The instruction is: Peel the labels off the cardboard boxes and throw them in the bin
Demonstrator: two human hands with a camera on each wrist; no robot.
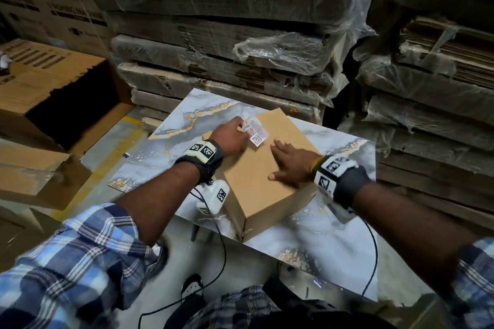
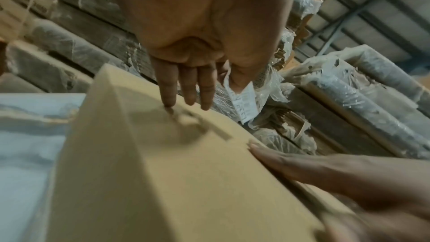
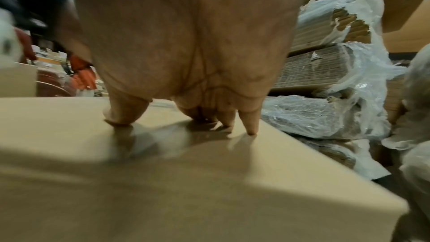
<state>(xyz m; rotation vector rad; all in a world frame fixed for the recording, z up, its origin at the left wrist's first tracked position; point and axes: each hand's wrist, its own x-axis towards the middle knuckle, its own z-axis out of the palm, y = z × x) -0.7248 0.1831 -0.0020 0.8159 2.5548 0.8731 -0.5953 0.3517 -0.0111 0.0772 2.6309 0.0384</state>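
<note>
A plain brown cardboard box (image 1: pixel 270 173) lies on a marble-patterned tabletop (image 1: pixel 331 246). My left hand (image 1: pixel 231 136) pinches a white printed label (image 1: pixel 255 132) between thumb and forefinger at the box's far left corner. In the left wrist view the label (image 2: pixel 242 102) hangs lifted off the box (image 2: pixel 163 181), while the other fingers (image 2: pixel 168 91) point down at the cardboard. My right hand (image 1: pixel 291 163) lies flat on the box top, fingers spread and pressing; the right wrist view shows its fingertips (image 3: pixel 250 124) on the cardboard (image 3: pixel 163 181).
A large open cardboard box (image 1: pixel 53 93) stands on the floor at the left. Plastic-wrapped stacks of flattened cardboard (image 1: pixel 227 43) rise close behind and to the right (image 1: pixel 433 104) of the table. Cables (image 1: pixel 222 262) hang from my wrist cameras.
</note>
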